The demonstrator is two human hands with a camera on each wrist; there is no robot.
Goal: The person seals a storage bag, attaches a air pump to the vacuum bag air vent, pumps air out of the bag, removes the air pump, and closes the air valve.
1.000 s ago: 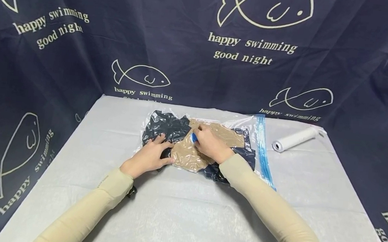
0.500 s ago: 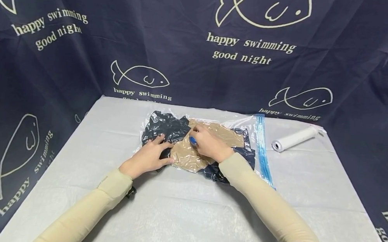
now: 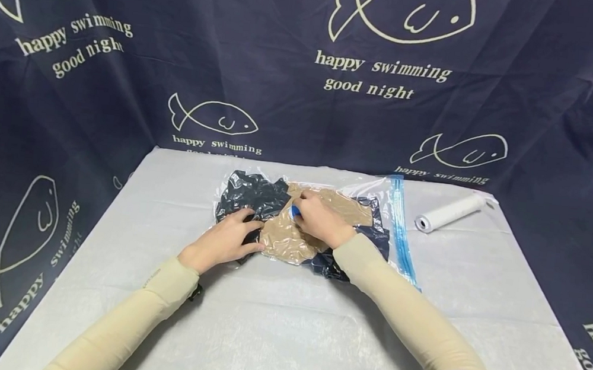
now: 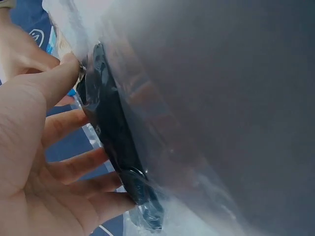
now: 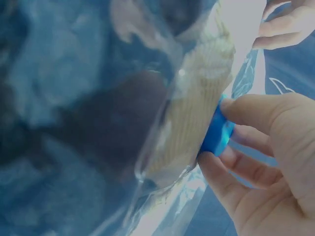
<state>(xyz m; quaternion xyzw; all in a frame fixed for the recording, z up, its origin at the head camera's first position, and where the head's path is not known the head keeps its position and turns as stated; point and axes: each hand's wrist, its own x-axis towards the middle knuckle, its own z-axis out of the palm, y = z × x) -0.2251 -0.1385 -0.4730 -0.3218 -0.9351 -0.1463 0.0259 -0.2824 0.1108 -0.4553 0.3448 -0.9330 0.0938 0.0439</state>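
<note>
A clear vacuum storage bag point(image 3: 368, 187) lies flat with folded clothes pressed inside: a black garment point(image 3: 254, 193), a tan one point(image 3: 283, 240) and a dark navy one point(image 3: 374, 240). On top of the tan part, my right hand point(image 3: 323, 218) pinches a round blue valve cap point(image 5: 216, 132) between thumb and fingers. My left hand point(image 3: 225, 240) rests on the bag's near left part, over the black garment, with its fingers spread. The left wrist view shows those fingertips against the plastic. A blue zip strip point(image 3: 403, 243) runs along the bag's right end.
A white hand pump point(image 3: 449, 213) lies to the right of the bag on the table with a white cover point(image 3: 281, 338). Behind and at both sides hangs a dark blue curtain point(image 3: 299, 42) with fish prints.
My right fingers shift slightly around the blue valve cap, whose visible side changes its tilt. My left hand slides a little to the left and nearer. Bag and pump stay in place.
</note>
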